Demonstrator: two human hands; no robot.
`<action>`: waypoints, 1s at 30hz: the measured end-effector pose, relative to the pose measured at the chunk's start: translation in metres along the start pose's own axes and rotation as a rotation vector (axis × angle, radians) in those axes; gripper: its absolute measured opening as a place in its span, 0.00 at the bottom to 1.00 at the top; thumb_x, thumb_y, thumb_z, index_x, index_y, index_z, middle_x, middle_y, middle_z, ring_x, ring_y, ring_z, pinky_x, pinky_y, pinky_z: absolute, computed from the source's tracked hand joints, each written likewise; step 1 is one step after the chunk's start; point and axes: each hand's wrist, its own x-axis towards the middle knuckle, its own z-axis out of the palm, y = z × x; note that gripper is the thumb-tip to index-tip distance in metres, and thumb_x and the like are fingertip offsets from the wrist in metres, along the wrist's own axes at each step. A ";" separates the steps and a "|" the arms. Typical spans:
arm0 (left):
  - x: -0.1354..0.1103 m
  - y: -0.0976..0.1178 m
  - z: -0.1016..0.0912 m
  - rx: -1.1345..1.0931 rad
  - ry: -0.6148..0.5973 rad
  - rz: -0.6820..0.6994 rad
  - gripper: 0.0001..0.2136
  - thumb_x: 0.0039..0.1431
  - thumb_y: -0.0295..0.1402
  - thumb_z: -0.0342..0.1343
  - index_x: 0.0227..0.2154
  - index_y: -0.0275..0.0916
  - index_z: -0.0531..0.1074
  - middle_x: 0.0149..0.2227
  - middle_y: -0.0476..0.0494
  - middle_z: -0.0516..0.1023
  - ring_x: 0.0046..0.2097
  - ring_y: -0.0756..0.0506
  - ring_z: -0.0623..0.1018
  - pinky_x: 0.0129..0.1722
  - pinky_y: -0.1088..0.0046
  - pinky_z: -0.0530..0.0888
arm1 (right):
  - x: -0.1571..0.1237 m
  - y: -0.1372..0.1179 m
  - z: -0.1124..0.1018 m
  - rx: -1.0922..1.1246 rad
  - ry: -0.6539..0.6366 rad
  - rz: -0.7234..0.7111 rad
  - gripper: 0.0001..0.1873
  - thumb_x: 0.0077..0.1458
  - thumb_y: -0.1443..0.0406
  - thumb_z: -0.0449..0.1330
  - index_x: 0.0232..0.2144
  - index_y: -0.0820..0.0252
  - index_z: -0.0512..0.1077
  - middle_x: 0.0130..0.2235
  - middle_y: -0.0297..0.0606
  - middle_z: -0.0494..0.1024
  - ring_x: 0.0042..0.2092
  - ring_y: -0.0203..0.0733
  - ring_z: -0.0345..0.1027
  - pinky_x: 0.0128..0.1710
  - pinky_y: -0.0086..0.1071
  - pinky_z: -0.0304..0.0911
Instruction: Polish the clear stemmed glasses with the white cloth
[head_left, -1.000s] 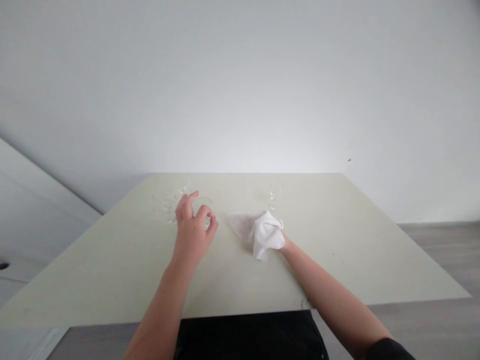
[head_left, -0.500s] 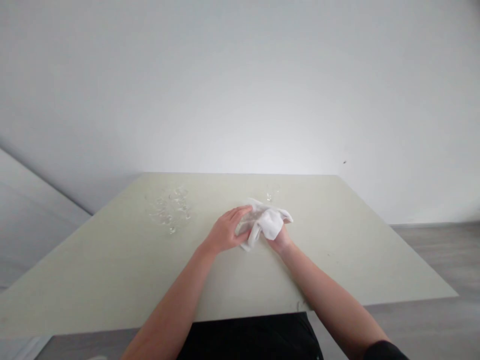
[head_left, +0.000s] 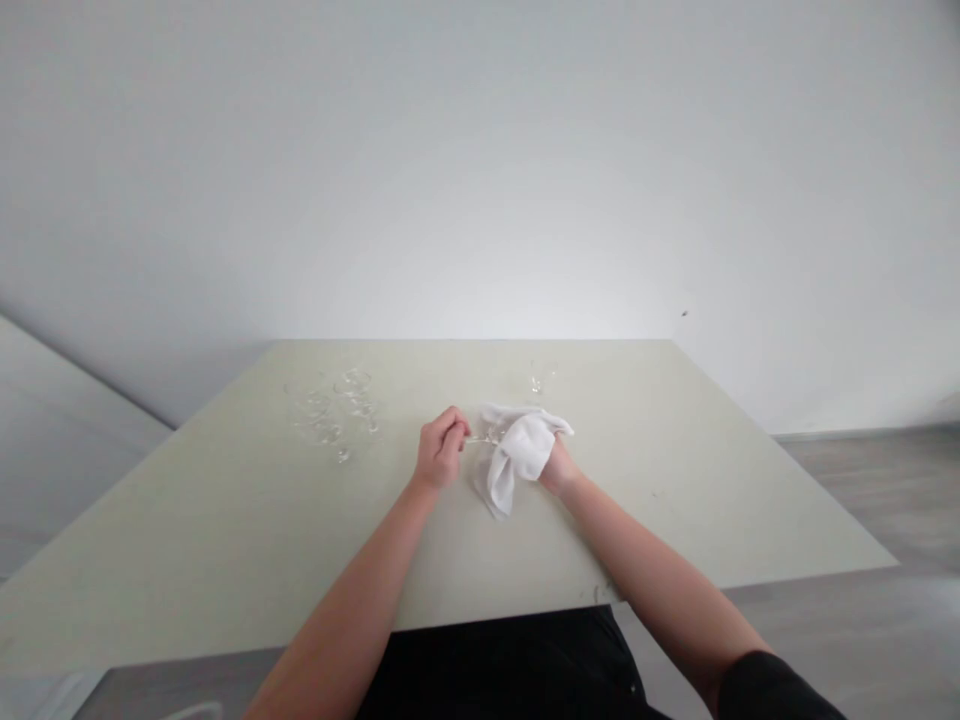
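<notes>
My left hand [head_left: 444,447] is closed, pinching the thin end of a clear stemmed glass [head_left: 491,435]. The glass extends to the right into a white cloth [head_left: 528,447], which hides much of it. My right hand [head_left: 557,467] is wrapped in the cloth and grips it; its fingers are mostly covered. One corner of the cloth hangs down toward the table. On the left, several clear glasses [head_left: 330,415] stand close together; their outlines are faint. Another clear glass [head_left: 538,381] stands alone just beyond the cloth.
The pale table [head_left: 247,540] has its far edge against a white wall [head_left: 480,180]. A few small marks or bits [head_left: 598,592] show near the front edge. Grey floor [head_left: 840,625] lies past the table's right side.
My left hand has drawn back a little to the left, from cupping the cloth to pinching the glass's thin end. The cloth has shifted slightly, and more of the glass shows.
</notes>
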 end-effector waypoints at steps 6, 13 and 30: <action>0.005 0.000 0.005 -0.202 0.012 -0.246 0.13 0.54 0.43 0.49 0.22 0.40 0.65 0.17 0.53 0.63 0.16 0.53 0.56 0.16 0.77 0.52 | 0.000 -0.006 0.003 -0.032 0.074 -0.107 0.19 0.43 0.53 0.66 0.35 0.56 0.71 0.33 0.37 0.77 0.40 0.45 0.72 0.45 0.40 0.69; -0.004 0.004 0.004 -0.003 0.069 0.201 0.17 0.56 0.43 0.51 0.17 0.41 0.65 0.23 0.44 0.70 0.29 0.47 0.70 0.29 0.71 0.68 | 0.000 0.008 0.009 0.067 0.026 0.121 0.16 0.51 0.50 0.59 0.29 0.56 0.66 0.28 0.36 0.75 0.31 0.42 0.69 0.28 0.32 0.66; 0.002 0.002 0.009 -0.107 0.136 0.059 0.20 0.59 0.45 0.48 0.16 0.39 0.70 0.23 0.42 0.76 0.25 0.48 0.71 0.25 0.72 0.66 | -0.004 -0.005 0.004 -0.093 -0.084 -0.126 0.15 0.47 0.57 0.66 0.35 0.58 0.72 0.40 0.41 0.78 0.44 0.47 0.72 0.52 0.41 0.65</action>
